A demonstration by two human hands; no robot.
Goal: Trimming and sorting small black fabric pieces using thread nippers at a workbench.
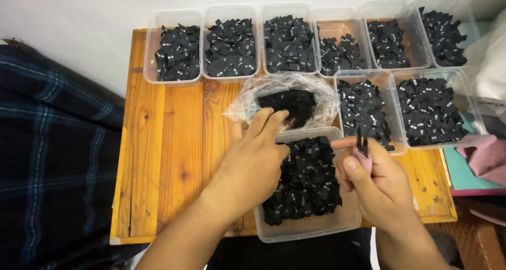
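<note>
On wooden table [163, 159], 9 tubs [305, 230], white wall [79, 17]

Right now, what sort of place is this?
Probably a small home sorting workstation: an orange-stained wooden plank table, clear plastic rectangular tubs of small black fabric labels, a clear crinkled plastic bag.

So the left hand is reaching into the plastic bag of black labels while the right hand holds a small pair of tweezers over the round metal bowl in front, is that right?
Not quite. In the head view the container in front is a clear rectangular plastic tub full of black labels, not a round metal bowl. The rest holds: the left hand reaches toward the plastic bag, and the right hand holds small tweezers.
</note>
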